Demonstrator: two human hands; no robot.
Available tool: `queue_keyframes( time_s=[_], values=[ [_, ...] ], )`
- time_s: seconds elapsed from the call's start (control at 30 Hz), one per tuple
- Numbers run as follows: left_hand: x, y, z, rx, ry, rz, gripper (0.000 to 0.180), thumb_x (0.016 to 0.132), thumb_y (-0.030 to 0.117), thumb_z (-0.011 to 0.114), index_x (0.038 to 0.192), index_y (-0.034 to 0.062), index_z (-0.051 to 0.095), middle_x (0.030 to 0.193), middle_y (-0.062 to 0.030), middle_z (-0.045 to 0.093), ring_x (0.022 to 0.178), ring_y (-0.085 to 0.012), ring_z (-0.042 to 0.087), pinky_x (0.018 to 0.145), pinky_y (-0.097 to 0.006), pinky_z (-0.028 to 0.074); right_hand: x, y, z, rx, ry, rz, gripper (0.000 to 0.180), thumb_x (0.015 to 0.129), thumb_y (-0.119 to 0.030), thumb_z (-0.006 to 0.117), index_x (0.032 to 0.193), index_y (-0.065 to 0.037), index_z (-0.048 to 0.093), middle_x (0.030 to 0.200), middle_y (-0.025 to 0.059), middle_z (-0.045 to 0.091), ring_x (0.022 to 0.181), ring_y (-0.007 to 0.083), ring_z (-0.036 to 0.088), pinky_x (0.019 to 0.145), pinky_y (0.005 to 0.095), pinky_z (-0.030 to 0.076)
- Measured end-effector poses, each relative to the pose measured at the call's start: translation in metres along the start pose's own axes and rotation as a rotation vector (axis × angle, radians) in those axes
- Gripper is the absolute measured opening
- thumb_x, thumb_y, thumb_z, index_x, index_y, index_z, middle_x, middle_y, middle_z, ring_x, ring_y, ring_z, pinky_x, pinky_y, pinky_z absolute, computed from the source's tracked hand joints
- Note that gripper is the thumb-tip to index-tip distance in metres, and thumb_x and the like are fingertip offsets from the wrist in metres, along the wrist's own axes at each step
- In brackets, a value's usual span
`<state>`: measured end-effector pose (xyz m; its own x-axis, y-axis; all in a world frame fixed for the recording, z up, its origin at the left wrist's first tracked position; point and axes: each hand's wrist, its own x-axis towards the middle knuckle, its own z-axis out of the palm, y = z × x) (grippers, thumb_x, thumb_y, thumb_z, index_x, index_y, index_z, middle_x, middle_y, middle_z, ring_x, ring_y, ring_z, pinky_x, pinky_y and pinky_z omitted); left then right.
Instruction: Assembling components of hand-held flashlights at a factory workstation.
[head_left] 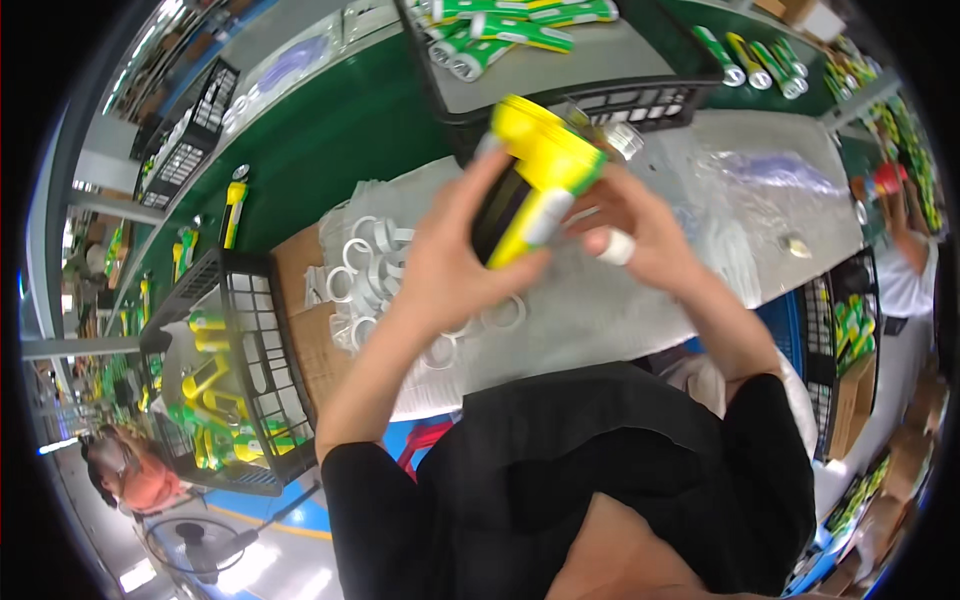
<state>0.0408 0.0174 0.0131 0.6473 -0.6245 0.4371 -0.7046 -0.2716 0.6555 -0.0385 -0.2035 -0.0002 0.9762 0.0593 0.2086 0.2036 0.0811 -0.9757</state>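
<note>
- Grey cloth covers the desk (600,320), and a long green belt (330,130) runs behind it in a big, busy work room.
- Both of the person's arms come up from the bottom of the picture in black sleeves, with the forearms bare.
- Left hand (445,265) is lifted above the desk. Its fingers are spread and wrapped around the left side of a yellow and black torch (530,185).
- Right hand (630,225) is bent in from the other side. Its fingertips hold the torch near the handle, and one finger wears a white wrap.
- So both hands are closed on the torch, which is up in the air above the desk, tilted, with its round yellow head pointing up and away.
- That torch looks like smooth, shiny plastic. It is a bit blurred.
- White plastic rings (370,265) lie in a heap on a clear bag just left of the left hand. They are thin and round.
- Further left, a black wire basket (250,300) with square holes holds more yellow and green torches.
- Another black basket (640,100) sits behind the hands.
- Crinkly clear plastic bags (740,175) lie on the desk to the right.
</note>
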Motion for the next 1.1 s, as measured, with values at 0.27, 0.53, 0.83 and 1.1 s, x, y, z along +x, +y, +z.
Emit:
queue_keyframes(
  time_s=[0.27,0.53,0.83,1.1],
  values=[
    [0.007,-0.017,0.073,0.034,-0.154,-0.179,0.065,0.079,0.028,0.075,0.138,0.0156,0.050,0.113,-0.0197,0.059,0.099,-0.0386,0.060,0.085,-0.042,0.050,-0.054,0.025,-0.006,0.310,0.613,0.090,0.045,0.090,-0.032,0.059,0.121,-0.001,0.052,0.100,0.0098,0.062,0.091,0.0210,0.061,0.081,0.0326,0.048],
    [0.021,0.012,0.081,-0.433,-0.038,0.105,0.045,0.097,0.024,0.059,0.136,0.0056,0.049,0.123,-0.0149,0.058,0.116,-0.0271,0.056,0.095,-0.037,0.045,-0.098,-0.002,0.011,0.170,0.160,0.113,0.074,0.086,-0.053,0.065,0.134,-0.001,0.043,0.089,0.0080,0.056,0.078,0.0171,0.058,0.072,0.0311,0.046],
    [-0.013,0.045,0.068,-0.354,-0.099,0.302,0.031,0.090,0.020,0.063,0.116,0.0040,0.062,0.105,-0.0118,0.064,0.091,-0.0235,0.060,0.080,-0.034,0.048,-0.119,0.000,0.028,0.069,-0.008,0.138,0.064,0.091,-0.041,0.065,0.134,-0.002,0.038,0.096,0.0097,0.059,0.083,0.0183,0.063,0.074,0.0322,0.051],
    [-0.017,0.059,0.092,-0.170,-0.240,0.598,0.045,0.099,0.042,0.044,0.119,0.0060,0.063,0.119,-0.0137,0.064,0.117,-0.0338,0.054,0.096,-0.039,0.041,-0.127,0.021,0.034,0.210,0.168,0.124,0.044,0.096,-0.034,0.060,0.123,-0.002,0.046,0.095,0.0078,0.059,0.080,0.0143,0.062,0.070,0.0289,0.052]
  ],
)
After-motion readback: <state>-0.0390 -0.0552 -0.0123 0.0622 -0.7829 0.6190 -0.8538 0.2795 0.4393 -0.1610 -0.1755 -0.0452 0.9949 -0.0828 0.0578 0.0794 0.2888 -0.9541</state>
